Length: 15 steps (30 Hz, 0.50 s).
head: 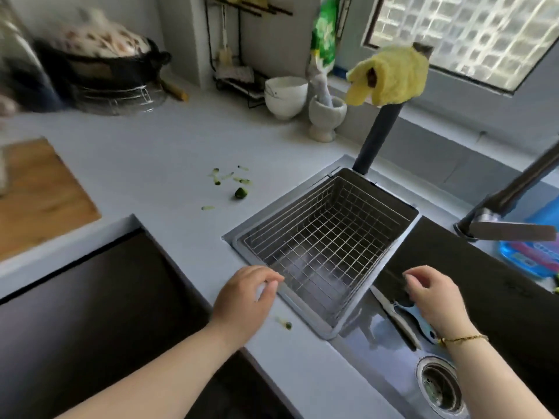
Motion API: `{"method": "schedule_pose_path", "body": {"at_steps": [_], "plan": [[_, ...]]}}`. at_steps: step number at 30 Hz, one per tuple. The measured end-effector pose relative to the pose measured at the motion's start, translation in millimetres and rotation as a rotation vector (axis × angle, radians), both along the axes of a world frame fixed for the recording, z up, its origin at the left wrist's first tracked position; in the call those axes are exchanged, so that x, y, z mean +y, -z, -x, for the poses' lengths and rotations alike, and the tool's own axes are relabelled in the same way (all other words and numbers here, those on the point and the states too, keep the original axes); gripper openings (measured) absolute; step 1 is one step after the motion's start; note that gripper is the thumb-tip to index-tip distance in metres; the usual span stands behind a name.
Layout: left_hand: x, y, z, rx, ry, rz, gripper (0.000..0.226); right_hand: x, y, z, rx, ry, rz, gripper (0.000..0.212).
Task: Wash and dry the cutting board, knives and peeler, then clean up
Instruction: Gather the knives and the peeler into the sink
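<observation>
Bare forearms, one bracelet
The left hand (245, 294) and right hand (432, 294) show bare arms behind them; a thin gold chain bracelet (465, 338) circles the right wrist.

Peeler (419, 321) partly under right hand (435, 294); cutting board (39, 204) blurred.

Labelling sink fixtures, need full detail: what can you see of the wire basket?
The wire basket is a deep rectangular grid of shiny metal wire, seated in the left section of the sink, rim about level with the grey countertop. Nothing shows inside it. The left hand is at its near rim; contact cannot be told. A dark post rises just behind its far corner.
</observation>
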State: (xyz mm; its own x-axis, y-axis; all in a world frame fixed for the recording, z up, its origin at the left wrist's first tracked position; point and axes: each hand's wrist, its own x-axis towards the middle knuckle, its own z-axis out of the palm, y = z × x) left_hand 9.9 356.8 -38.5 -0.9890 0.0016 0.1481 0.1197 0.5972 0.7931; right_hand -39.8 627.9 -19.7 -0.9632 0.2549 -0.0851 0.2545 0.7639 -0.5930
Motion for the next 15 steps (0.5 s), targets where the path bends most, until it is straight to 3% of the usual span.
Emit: {"method": "schedule_pose_path", "body": {"at_steps": [2,6,10,13,15], "plan": [[-40.7,-12.4,-12.4,-0.069,0.038,-0.022,0.02,-46.2,-18.2,-3.2,0.07,-0.061,0.032,0.011],[-146.1,-36.5,-41.2,-0.128,-0.022,-0.026,0.019,-154.7,-50.4,-8.8,0.136,-0.243,0.101,0.01],[-257.9,-50.4,-76.5,-0.082,-0.248,-0.037,0.032,-280.3,-67.3,-6.0,0.148,-0.464,0.106,0.011],[-336.0,-48.9,-105.2,-0.009,-0.478,-0.037,0.038,-384.4,-62.9,-1.5,0.137,-0.577,0.133,0.027],[-380.5,-40.9,-121.3,0.036,-0.621,-0.008,0.034,-456.5,-53.1,-2.9,0.131,-0.657,0.131,0.015]]}}
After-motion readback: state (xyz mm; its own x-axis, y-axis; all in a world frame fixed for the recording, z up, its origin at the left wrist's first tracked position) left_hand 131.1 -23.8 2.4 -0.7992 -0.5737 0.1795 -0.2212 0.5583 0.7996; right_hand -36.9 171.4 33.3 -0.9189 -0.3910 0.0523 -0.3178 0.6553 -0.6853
